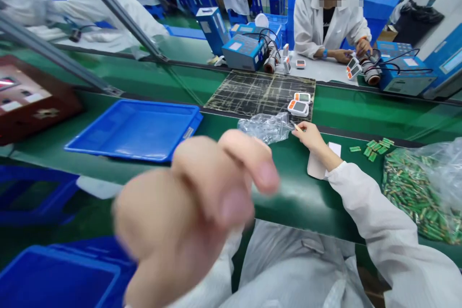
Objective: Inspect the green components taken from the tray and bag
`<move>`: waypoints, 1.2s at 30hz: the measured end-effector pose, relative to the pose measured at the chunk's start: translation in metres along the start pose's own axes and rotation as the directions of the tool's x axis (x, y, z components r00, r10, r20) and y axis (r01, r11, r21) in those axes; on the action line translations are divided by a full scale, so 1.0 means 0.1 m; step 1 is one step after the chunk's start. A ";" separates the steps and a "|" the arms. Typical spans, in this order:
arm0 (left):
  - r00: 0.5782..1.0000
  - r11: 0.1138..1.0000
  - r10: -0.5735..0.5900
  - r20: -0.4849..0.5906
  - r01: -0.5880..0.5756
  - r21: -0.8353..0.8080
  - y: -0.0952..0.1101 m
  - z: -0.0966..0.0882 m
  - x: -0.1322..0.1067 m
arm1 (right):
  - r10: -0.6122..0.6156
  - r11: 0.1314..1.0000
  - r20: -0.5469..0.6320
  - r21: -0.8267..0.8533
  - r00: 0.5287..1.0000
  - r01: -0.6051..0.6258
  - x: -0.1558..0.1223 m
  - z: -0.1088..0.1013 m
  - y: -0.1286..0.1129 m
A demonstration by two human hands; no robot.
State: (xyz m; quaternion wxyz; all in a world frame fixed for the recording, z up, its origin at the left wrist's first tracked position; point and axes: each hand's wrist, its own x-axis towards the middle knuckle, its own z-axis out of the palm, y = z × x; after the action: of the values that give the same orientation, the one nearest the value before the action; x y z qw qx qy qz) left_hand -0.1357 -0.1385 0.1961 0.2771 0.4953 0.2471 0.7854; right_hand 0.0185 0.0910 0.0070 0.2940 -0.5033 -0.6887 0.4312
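green belt [288, 202], busy factory [180, 20], blue tray [133, 130], blurry L hand [187, 211] in the way, R hand [312, 137] apart, pinching sth [296, 127] by bag [265, 127]

Right hand [312, 137] observed just beside a clear plastic bag [265, 127] on the green surface [288, 202]; left hand [191, 211] blurred, curled, raised over the surface's near edge.

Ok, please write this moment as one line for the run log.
Left hand: raised, blurred, nothing visible in it | Right hand: fingers pinch small item beside plastic bag | Nearby: blue tray, green boards
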 end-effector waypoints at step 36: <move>0.204 0.368 -0.822 0.531 -0.522 0.770 -3.13 2.02 -0.44 | 0.282 0.706 -0.368 0.705 0.886 0.068 -2.08 -1.81 0.68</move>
State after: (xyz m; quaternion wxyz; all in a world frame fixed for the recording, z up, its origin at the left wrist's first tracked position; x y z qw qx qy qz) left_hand 0.1245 0.0811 0.0392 0.1419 0.8746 0.4615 -0.0442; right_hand 0.2671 -0.0432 0.0353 0.5867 -0.4798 -0.3544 0.5477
